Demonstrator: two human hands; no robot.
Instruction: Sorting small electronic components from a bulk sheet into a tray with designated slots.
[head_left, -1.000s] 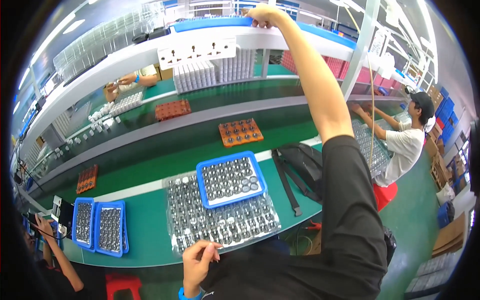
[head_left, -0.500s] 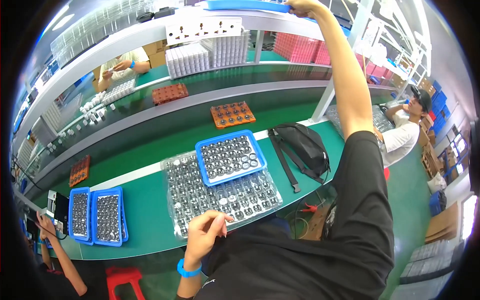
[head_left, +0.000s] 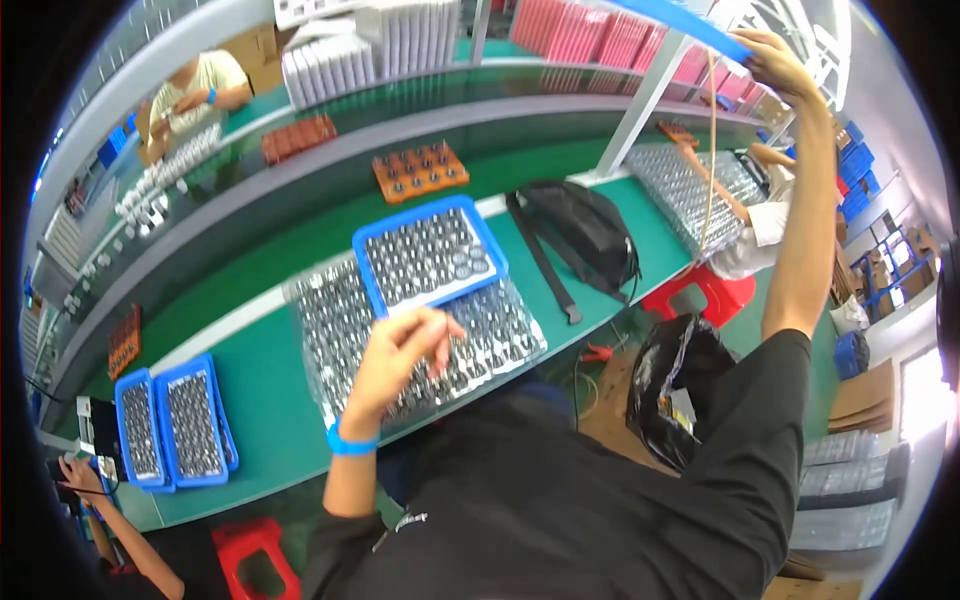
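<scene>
Raised high at the upper right, my right hand (head_left: 782, 68) grips the end of a blue plastic tray (head_left: 685, 22), which is partly cut off by the picture's top edge. My left hand (head_left: 398, 358), with a blue wristband, hovers over a clear blister tray (head_left: 325, 330) filled with small dark round parts. Its fingers are loosely bent and apart, and no object shows in them. On the far part of the blister tray rests another blue tray (head_left: 498, 262), holding rows of the same parts with several paler discs at its right end.
A black waist bag (head_left: 585, 235) lies right of the trays. Two blue trays (head_left: 205, 478) of parts sit at the left. Orange fixture blocks (head_left: 420, 172) rest on the green conveyor. A black-lined bin (head_left: 665, 390) stands below the table edge. Co-workers sit left, right and across.
My right hand has brought the blue tray off the upper shelf, rightward and nearer. My left hand has risen over the blister tray. The view has shifted, revealing the bin and red stool at right.
</scene>
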